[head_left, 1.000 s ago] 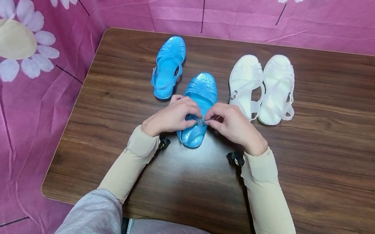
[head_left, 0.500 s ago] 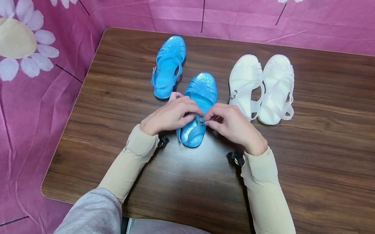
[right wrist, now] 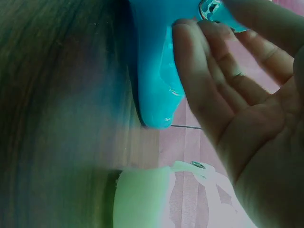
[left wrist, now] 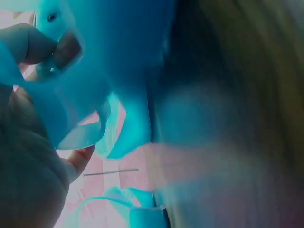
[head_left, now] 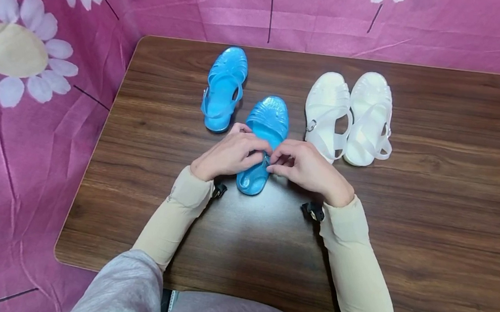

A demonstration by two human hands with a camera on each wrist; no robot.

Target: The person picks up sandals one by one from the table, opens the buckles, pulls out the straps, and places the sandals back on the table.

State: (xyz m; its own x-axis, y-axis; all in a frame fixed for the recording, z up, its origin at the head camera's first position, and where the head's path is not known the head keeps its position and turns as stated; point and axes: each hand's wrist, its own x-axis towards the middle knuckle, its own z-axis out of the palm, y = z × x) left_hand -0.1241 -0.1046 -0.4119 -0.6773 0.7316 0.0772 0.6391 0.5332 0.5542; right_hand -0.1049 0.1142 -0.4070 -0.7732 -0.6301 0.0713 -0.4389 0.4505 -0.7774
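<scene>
A blue jelly sandal (head_left: 269, 115) lies toe-away on the table between my hands. Its small metal buckle (right wrist: 209, 8) sits on the ankle strap, close to the fingertips of both hands. My left hand (head_left: 230, 153) reaches over the sandal from the left. In the left wrist view its thumb and finger pinch a translucent blue strap (left wrist: 90, 102) with a hole in it. My right hand (head_left: 306, 167) is on the other side, thumb and index finger at the buckle end of the strap, with its other fingers loosely bent. Exactly where the fingertips meet the strap is partly hidden.
The matching blue sandal (head_left: 224, 89) lies farther back on the left. A pair of white sandals, one (head_left: 328, 111) beside the other (head_left: 370, 119), lies right of my right hand. Brown wood-grain table (head_left: 446, 207) underneath; pink flowered cloth (head_left: 319, 21) hangs behind and left.
The right fingertips have shifted slightly left and down, along with the buckle. The blue sandal's heel has turned a little left, and its strap sits differently. The left hand stays nearly in place.
</scene>
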